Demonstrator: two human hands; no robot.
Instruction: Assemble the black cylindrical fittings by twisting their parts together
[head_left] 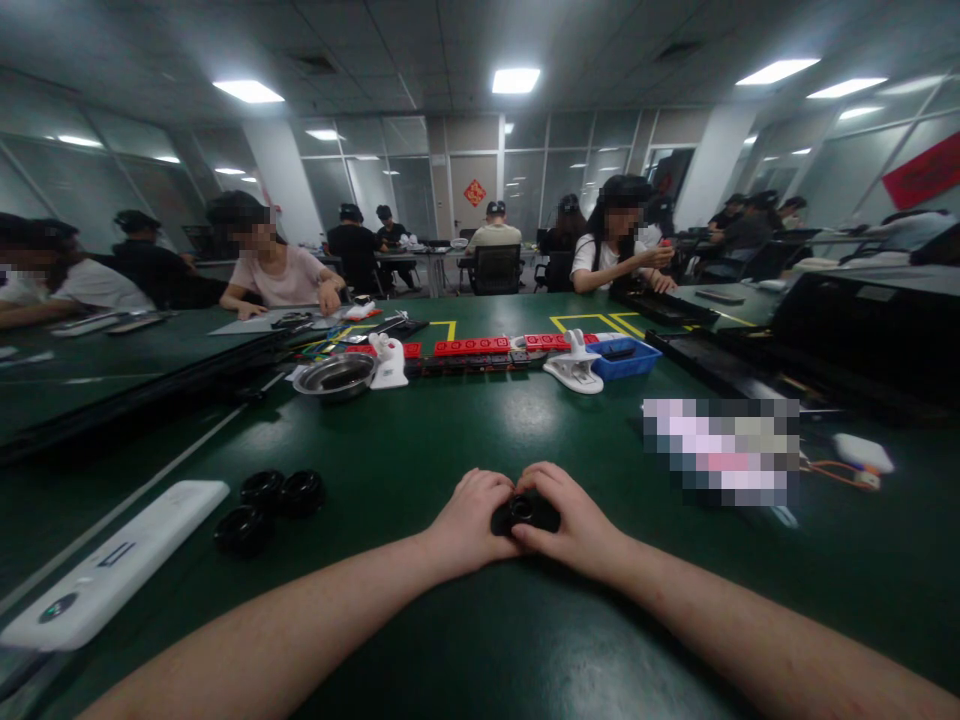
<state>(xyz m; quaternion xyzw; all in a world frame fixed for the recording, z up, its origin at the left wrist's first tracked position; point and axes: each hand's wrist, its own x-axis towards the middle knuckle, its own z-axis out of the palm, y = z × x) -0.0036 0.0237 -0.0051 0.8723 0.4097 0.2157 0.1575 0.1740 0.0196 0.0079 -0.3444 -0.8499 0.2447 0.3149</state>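
My left hand (471, 516) and my right hand (572, 525) meet at the middle of the green table (420, 640). Between them is a black round part (522, 510) with a hollow centre, and the fingers of both hands are curled around it. Part of its outline is covered by my fingers. To the left of my left hand lie three glossy black rings, a rear one (262, 487), a right one (301, 491) and a front one (244, 528), close together on the table.
A long white device (116, 565) lies at the left. Farther back stand a metal bowl (335, 377), two white clips (388, 362), red strips (471, 347) and a blue tray (627, 358). A blurred-out object (724, 450) lies right. People sit at tables beyond.
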